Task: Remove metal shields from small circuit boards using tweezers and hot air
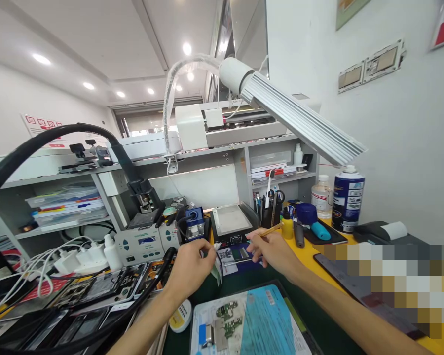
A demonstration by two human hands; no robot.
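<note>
My left hand (194, 261) is curled, thumb and fingers pinching a small, soft whitish-green packet (218, 270) that hangs at its right side. My right hand (270, 249) is closed round a slim golden-brown stick-like tool (272, 230); its exact kind is unclear. A thin silvery line lies between the hands, and I cannot tell what it belongs to. Below them is a repair mat (268, 315) with a blue, streaked right half. Small green circuit boards (232, 326) and a metal holder (218, 335) rest on it. Behind the hands stands a flat heating plate (231, 219).
At left are a soldering station (142, 245), phone parts (111, 283) and a thick black hose (59, 129). A round tub (180, 316) sits by my left forearm. At right stand a tool cup (271, 212), yellow bottle (287, 228) and blue spray can (348, 199). A lamp (299, 116) hangs overhead.
</note>
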